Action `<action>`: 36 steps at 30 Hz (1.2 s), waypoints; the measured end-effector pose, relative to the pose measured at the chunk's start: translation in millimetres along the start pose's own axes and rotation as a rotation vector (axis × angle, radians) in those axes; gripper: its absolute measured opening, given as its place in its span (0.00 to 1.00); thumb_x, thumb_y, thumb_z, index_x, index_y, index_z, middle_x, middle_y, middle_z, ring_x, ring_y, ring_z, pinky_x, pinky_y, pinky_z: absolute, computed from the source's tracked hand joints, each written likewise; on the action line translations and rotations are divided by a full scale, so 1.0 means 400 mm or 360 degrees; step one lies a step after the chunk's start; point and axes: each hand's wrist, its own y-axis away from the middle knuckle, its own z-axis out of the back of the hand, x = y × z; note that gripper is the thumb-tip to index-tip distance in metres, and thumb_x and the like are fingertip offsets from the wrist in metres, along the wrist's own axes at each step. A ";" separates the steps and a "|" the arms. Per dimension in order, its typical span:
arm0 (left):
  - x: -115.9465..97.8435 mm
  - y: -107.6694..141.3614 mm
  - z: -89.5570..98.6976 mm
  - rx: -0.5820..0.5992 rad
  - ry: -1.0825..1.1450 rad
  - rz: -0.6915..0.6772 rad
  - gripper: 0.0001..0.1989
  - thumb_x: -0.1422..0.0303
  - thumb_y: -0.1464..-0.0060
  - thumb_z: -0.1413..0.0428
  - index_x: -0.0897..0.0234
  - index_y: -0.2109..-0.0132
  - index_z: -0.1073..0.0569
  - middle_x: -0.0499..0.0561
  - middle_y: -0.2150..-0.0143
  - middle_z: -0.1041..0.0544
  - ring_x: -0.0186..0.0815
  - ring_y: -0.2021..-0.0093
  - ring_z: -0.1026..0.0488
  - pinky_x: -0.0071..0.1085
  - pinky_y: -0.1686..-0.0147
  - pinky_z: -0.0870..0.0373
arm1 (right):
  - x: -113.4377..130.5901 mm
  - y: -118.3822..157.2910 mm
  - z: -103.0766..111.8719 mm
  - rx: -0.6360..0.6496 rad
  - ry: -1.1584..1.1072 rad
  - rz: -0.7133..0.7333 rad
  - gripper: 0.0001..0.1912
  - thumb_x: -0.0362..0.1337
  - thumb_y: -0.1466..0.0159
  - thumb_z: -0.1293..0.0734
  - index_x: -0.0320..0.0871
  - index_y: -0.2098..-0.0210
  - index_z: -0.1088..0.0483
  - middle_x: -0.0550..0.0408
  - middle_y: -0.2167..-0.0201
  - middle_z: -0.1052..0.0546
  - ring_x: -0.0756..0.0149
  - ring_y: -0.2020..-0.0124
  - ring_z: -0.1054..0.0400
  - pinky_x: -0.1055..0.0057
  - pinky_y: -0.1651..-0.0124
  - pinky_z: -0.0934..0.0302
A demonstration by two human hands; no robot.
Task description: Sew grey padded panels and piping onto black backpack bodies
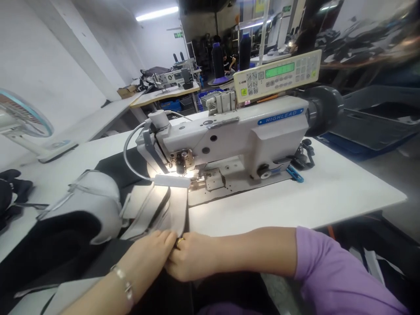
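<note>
Both my hands meet at the near edge of a white sewing table. My left hand (151, 250), with a bracelet at the wrist, is closed on the edge of a black-and-white fabric piece (179, 208). Against it, my right hand (192, 256), wearing a ring, pinches the same edge; its fingertips are hidden. The fabric runs from my hands up to the lit needle area of a white sewing machine (229, 142). A lamp bar (171, 180) hangs over the fabric there. The needle itself cannot be made out.
More grey and black fabric (88, 201) is heaped to the left. A fan (26, 118) stands at the far left. A control panel (278, 75) sits above the machine, and blue snips (295, 173) lie by its base. At right is a grey crate (377, 127); a person (229, 61) is in the background.
</note>
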 end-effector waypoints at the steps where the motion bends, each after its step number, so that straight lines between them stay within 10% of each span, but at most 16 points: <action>1: -0.010 -0.013 0.004 0.0060 0.0020 -0.0040 0.29 0.84 0.53 0.56 0.65 0.44 0.31 0.57 0.44 0.29 0.41 0.53 0.27 0.37 0.53 0.28 | 0.003 0.000 0.002 -0.0014 0.0003 0.0030 0.08 0.29 0.41 0.42 0.37 0.72 0.33 0.55 0.81 0.33 0.66 0.80 0.37 0.69 0.79 0.46; 5: 0.012 -0.041 -0.001 0.0165 0.0026 -0.0086 0.41 0.83 0.58 0.53 0.64 0.34 0.48 0.55 0.32 0.46 0.39 0.46 0.30 0.34 0.48 0.30 | 0.011 -0.001 0.005 -0.0074 0.0006 0.0041 0.07 0.29 0.43 0.41 0.38 0.74 0.33 0.55 0.81 0.33 0.65 0.80 0.35 0.69 0.80 0.45; 20: 0.027 -0.078 -0.018 0.0073 -0.0089 -0.0104 0.37 0.86 0.54 0.58 0.66 0.36 0.44 0.57 0.35 0.41 0.40 0.50 0.27 0.35 0.55 0.26 | -0.011 -0.012 0.024 0.0287 -0.0080 0.0023 0.08 0.28 0.44 0.41 0.40 0.77 0.35 0.53 0.82 0.33 0.65 0.80 0.37 0.70 0.79 0.46; 36: 0.053 -0.151 -0.029 -0.0176 -0.0140 -0.0037 0.31 0.87 0.50 0.59 0.69 0.39 0.37 0.63 0.41 0.32 0.43 0.53 0.26 0.36 0.60 0.24 | -0.021 -0.005 0.014 0.0159 -0.0059 -0.0125 0.08 0.26 0.46 0.41 0.40 0.79 0.37 0.55 0.81 0.38 0.68 0.81 0.42 0.73 0.83 0.57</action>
